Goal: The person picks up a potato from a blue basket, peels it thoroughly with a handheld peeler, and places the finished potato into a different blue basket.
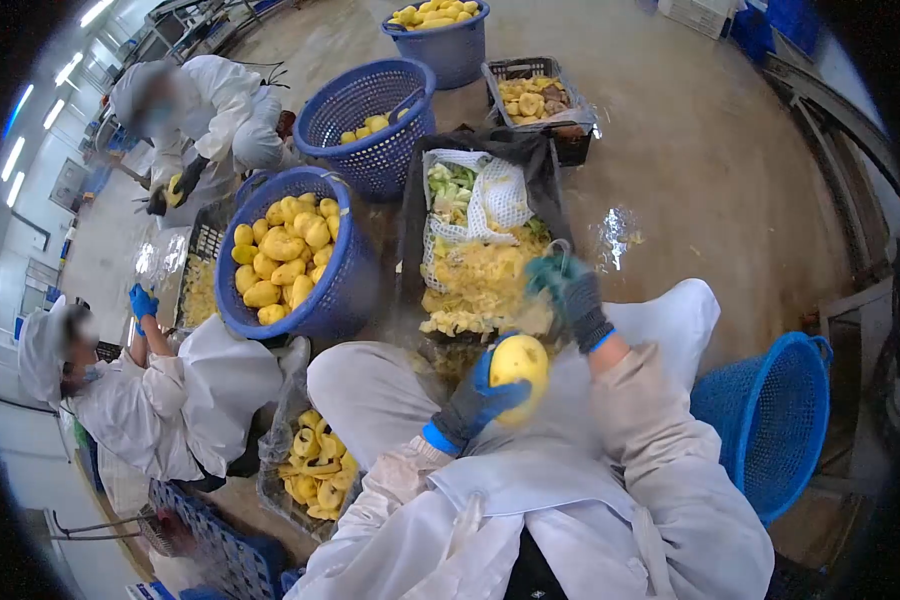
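My left hand (475, 402), in a dark glove with a bright blue cuff, is closed around a large yellow, mango-like fruit (519, 378). Its surface looks peeled, with a dark spot near the top. Motion blurs my gloved right hand (573, 300), which is curled above the right side of a black crate (410, 215). A thin curved metal edge by its fingers looks like part of a peeler (564, 247). Inside the crate lie wet yellow peelings (485, 285), green scraps (450, 190) and white foam netting (498, 197).
Blue baskets of yellow fruit (345, 285) (325, 110) (460, 60) stand ahead and left. A blue basket (805, 430) is at my right. Crates hold peelings (315, 470) and scraps (532, 98). Two co-workers (150, 410) (220, 110) are on the left.
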`<state>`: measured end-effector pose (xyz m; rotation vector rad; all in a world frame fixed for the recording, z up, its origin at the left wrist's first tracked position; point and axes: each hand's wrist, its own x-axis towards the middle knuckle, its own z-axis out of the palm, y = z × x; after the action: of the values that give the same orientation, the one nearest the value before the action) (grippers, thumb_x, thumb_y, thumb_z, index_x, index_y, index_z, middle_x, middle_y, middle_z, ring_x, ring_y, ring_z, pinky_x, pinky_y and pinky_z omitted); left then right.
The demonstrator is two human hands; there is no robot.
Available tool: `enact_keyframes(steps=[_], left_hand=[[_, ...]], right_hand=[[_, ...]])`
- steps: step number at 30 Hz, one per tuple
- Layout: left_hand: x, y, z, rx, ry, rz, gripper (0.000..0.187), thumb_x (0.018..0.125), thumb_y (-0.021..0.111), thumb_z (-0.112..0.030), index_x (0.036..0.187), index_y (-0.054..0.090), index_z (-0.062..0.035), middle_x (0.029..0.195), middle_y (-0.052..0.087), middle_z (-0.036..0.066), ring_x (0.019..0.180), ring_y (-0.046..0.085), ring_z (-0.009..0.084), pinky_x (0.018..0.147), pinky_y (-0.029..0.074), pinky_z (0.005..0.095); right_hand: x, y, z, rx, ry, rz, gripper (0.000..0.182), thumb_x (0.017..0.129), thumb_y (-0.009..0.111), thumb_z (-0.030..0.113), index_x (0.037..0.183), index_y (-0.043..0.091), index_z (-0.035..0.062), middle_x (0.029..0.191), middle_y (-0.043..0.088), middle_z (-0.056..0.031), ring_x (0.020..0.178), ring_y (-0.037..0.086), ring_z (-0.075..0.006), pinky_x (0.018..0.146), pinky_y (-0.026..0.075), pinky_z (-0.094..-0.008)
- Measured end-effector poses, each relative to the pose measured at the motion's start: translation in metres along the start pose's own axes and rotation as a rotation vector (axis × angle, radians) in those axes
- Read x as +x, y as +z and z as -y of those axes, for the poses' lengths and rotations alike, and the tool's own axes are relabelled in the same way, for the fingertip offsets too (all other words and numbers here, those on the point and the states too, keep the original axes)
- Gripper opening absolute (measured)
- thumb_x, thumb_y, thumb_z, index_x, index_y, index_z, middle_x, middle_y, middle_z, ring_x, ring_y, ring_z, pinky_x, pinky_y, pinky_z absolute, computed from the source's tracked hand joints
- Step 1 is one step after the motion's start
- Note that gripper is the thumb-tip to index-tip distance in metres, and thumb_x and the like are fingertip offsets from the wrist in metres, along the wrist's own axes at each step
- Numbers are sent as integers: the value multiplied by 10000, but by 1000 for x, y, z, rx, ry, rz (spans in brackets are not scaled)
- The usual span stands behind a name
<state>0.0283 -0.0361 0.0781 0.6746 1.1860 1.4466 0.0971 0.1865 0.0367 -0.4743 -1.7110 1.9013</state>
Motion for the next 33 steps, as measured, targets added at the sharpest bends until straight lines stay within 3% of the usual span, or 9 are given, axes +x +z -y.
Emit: enact_keyframes(steps=[2, 8, 9, 12, 15, 18, 21, 28, 33], left_hand=[[2, -6, 1, -13, 81, -8, 712, 764, 723, -137, 1367, 357, -38, 1216, 506, 73, 1082, 501, 146, 902, 452, 310], [6, -3, -16, -57, 33, 4, 737, 773, 719, -168, 1389, 335, -41, 1233, 502, 83, 1102, 508, 170, 937, 441, 322], [6, -4, -12, -76, 37, 11, 732, 776, 716, -165, 1389, 336, -42, 1234, 503, 84, 1100, 509, 171, 937, 441, 323], [5, -6, -2, -80, 4, -37, 740, 750, 713, -181, 1381, 347, -56, 1214, 522, 97, 1071, 547, 197, 906, 473, 344], [7, -3, -3, -73, -12, -64, 749, 734, 715, -191, 1376, 353, -64, 1200, 533, 101, 1048, 570, 212, 881, 496, 354], [6, -3, -5, -122, -22, -28, 748, 733, 718, -189, 1375, 354, -64, 1196, 536, 101, 1030, 580, 217, 865, 507, 357], [3, -3, -5, -163, 5, 59, 701, 775, 694, -151, 1378, 352, -48, 1212, 520, 87, 1057, 543, 178, 893, 473, 329], [9, -4, 2, -170, -27, -5, 685, 801, 677, -136, 1380, 327, -26, 1216, 513, 87, 1089, 515, 156, 922, 446, 313], [11, -5, -4, -220, -42, 37, 661, 807, 673, -109, 1367, 332, -25, 1205, 527, 87, 1094, 523, 158, 918, 454, 318]], right_hand=[[15, -23, -1, 263, 94, -362, 220, 887, 572, 135, 1019, 634, -30, 856, 661, -53, 715, 636, -160, 677, 518, -287], [10, -12, 41, 139, -36, -203, 243, 906, 555, 140, 1075, 608, -26, 886, 645, -51, 781, 621, -134, 727, 496, -253], [8, -11, 50, 326, 94, -193, 245, 916, 547, 145, 1087, 602, -20, 909, 643, -46, 824, 618, -137, 754, 494, -264], [1, -12, 49, 124, -80, -140, 227, 931, 540, 173, 1058, 615, 0, 872, 647, -46, 803, 617, -137, 758, 494, -270], [4, -2, 48, 668, 227, -204, 219, 930, 556, 213, 1004, 623, 19, 827, 647, -55, 757, 613, -137, 743, 495, -274], [2, 5, 57, 706, 343, -149, 220, 918, 579, 243, 949, 622, 29, 798, 646, -64, 714, 611, -142, 706, 500, -280], [12, -2, 19, 42, 83, -251, 240, 908, 589, 242, 969, 640, 16, 881, 671, -88, 739, 630, -159, 674, 503, -286], [-10, 37, 41, 417, 96, -211, 236, 900, 611, 253, 971, 613, 28, 874, 647, -78, 717, 595, -146, 667, 493, -272], [-23, 60, 60, 348, 204, -66, 262, 912, 592, 266, 959, 620, 10, 891, 646, -86, 734, 598, -147, 669, 494, -275]])
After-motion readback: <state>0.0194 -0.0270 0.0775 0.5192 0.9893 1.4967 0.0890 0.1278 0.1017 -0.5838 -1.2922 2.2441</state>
